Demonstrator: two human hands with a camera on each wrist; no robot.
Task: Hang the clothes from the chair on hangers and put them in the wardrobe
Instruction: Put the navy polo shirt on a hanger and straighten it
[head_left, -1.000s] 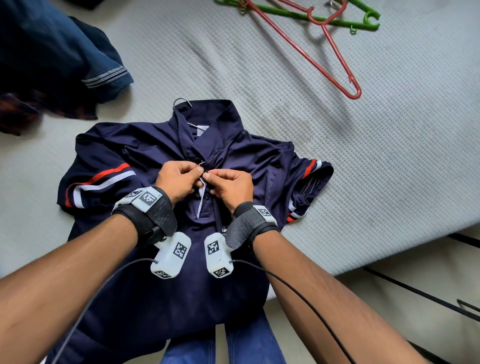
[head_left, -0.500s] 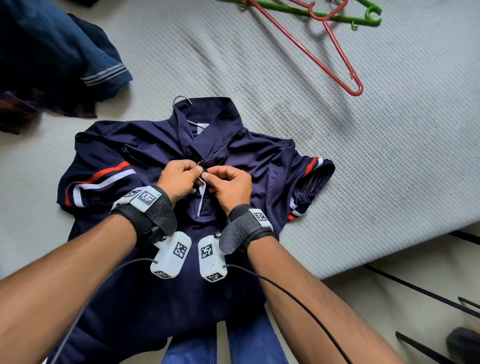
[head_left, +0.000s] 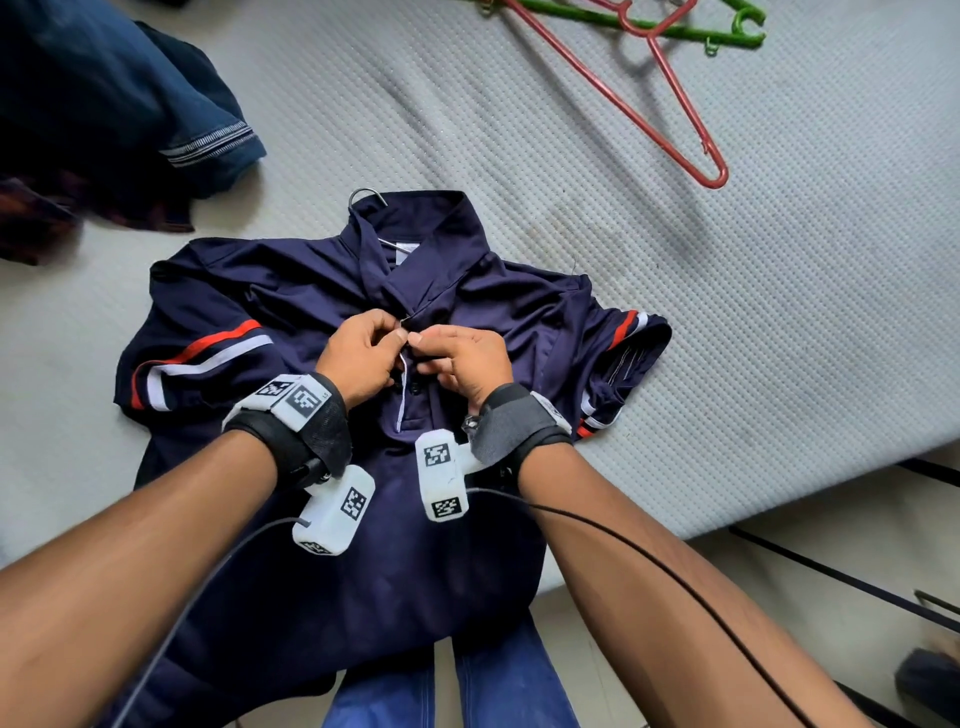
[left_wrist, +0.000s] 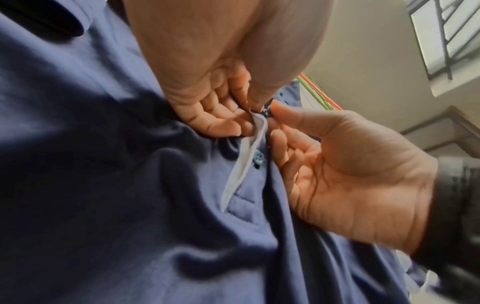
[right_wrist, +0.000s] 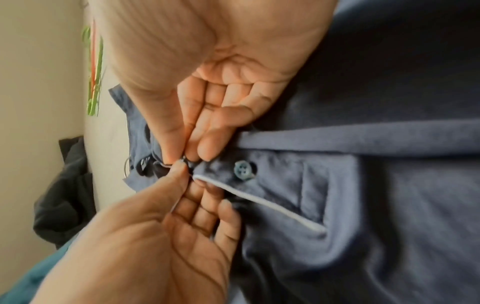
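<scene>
A navy polo shirt (head_left: 291, 291) with red and white sleeve stripes lies face up on the grey mattress (head_left: 779, 312). A metal hanger hook (head_left: 366, 193) sticks out beside its collar. My left hand (head_left: 387, 338) and right hand (head_left: 428, 345) meet at the top of the placket (head_left: 402, 395). Each pinches one edge of it between thumb and fingers. In the wrist views the left fingers (left_wrist: 233, 123) hold the white-trimmed flap. The right fingers (right_wrist: 200, 148) hold the fabric just above a blue button (right_wrist: 243, 170). That button is unfastened.
A red hanger (head_left: 649, 93) and a green hanger (head_left: 675, 26) lie at the mattress's far right. A heap of dark blue clothes (head_left: 104, 114) sits at the far left. The mattress edge and floor (head_left: 779, 545) are at my near right. My jeans (head_left: 447, 691) show below the shirt hem.
Both hands have stayed pinched at the top of the placket, with only small finger movements. The shirt has not shifted on the mattress.
</scene>
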